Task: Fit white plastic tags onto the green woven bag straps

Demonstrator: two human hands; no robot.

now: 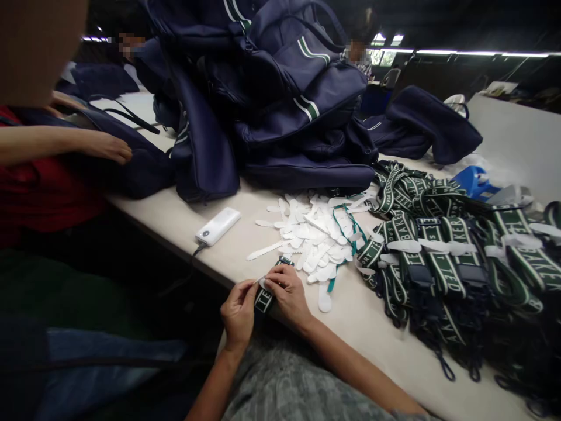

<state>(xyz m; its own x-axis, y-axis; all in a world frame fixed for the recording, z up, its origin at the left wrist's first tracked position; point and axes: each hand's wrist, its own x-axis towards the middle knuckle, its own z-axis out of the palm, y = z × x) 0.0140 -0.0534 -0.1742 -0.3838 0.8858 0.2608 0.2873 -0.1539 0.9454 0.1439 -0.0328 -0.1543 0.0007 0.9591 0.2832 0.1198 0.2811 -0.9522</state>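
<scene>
Near the table's front edge, my left hand [239, 310] and my right hand [289, 292] meet over a dark green strap with white lettering [264, 299]. Both are closed in a pinch on a small white tie wrapped at the strap; part of the tie is hidden by the fingers. Just beyond them lies a loose heap of white plastic ties [313, 234], with a thin green cord [339, 225] among them. To the right, many bundled green straps [432, 245] are bound with white ties, dark clips hanging at their lower ends.
Navy bags [302, 105] are piled high at the back of the table [175, 216]. A white power bank [219, 226] with a cable lies left of the heap. A blue tape dispenser [475, 181] stands back right. At left, a person in red rests a hand [105, 146] by a bag.
</scene>
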